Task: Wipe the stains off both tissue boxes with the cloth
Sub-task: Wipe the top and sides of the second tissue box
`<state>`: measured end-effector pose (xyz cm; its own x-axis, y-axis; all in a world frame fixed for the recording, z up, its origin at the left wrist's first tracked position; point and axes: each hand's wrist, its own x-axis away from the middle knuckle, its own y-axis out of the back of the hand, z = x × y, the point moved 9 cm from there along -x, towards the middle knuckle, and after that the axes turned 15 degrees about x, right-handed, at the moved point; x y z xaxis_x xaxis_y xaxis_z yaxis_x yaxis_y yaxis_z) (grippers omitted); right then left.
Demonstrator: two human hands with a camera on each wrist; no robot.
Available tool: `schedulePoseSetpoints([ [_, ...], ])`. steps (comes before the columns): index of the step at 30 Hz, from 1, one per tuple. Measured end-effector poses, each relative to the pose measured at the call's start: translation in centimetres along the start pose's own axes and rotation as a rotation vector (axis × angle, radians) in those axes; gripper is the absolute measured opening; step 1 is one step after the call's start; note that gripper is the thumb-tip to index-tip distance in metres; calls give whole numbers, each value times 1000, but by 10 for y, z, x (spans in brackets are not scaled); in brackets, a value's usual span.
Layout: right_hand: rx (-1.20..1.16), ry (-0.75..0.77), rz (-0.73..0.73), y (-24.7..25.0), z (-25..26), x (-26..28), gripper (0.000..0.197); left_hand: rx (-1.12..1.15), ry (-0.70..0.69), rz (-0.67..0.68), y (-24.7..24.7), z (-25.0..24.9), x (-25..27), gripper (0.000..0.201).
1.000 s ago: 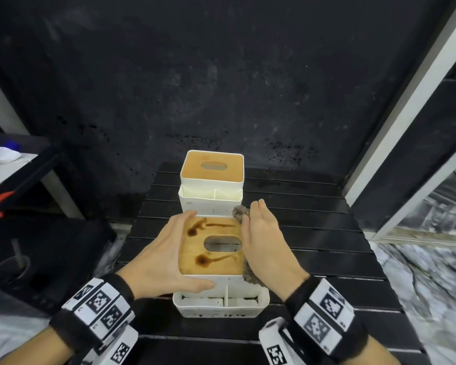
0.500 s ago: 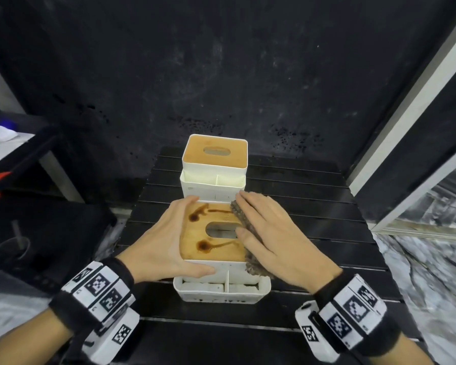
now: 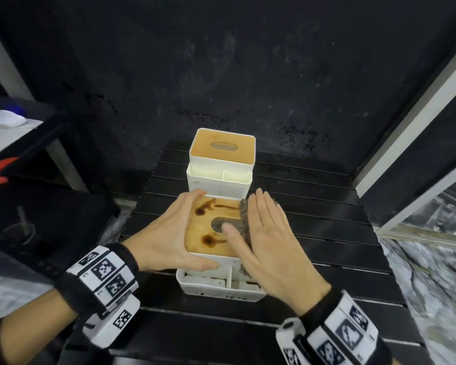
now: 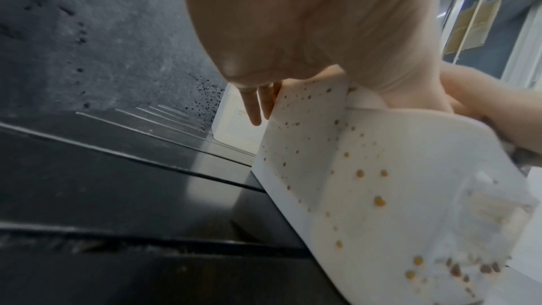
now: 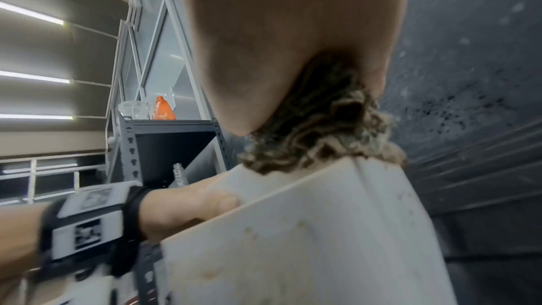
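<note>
The near tissue box point(image 3: 211, 233), white with a wooden lid, carries dark brown stains point(image 3: 208, 240) left of its slot. My left hand point(image 3: 169, 233) holds its left side, thumb across the front wall. My right hand point(image 3: 269, 233) lies flat and presses the grey-brown cloth point(image 3: 244, 214) on the right part of the lid. The far tissue box point(image 3: 223, 151) stands just behind. In the left wrist view, brown spots dot the near box's white wall point(image 4: 366, 182). The right wrist view shows the cloth point(image 5: 322, 129) bunched under my palm on the box point(image 5: 322, 229).
Both boxes stand on a black slatted table point(image 3: 313, 233) against a dark speckled wall point(image 3: 221, 75). A dark shelf point(image 3: 24, 133) with white and red items is at the left. A white-framed glass panel point(image 3: 419, 154) stands at the right.
My right hand has brought the cloth from the lid's right edge onto the lid, swept left, then turned so the fingers point away. The left hand has kept its hold.
</note>
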<state>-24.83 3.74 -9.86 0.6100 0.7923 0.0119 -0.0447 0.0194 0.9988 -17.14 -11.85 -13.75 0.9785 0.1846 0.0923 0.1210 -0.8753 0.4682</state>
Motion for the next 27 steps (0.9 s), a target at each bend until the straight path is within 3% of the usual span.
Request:
schedulePoseSetpoints([
  [8, -30, -26, 24, -5, 7, 23, 102, -19, -25, -12, -1, -5, 1, 133],
  [14, -60, -42, -23, 1, -3, -6, 99, -18, -14, -2, 0, -3, 1, 136],
  [20, -60, -9, 18, -3, 7, 28, 100, -21, -21, 10, -2, -7, 2, 131],
  [27, -74, -45, -3, -1, -5, -7, 101, -41, -24, -3, 0, -7, 1, 135],
])
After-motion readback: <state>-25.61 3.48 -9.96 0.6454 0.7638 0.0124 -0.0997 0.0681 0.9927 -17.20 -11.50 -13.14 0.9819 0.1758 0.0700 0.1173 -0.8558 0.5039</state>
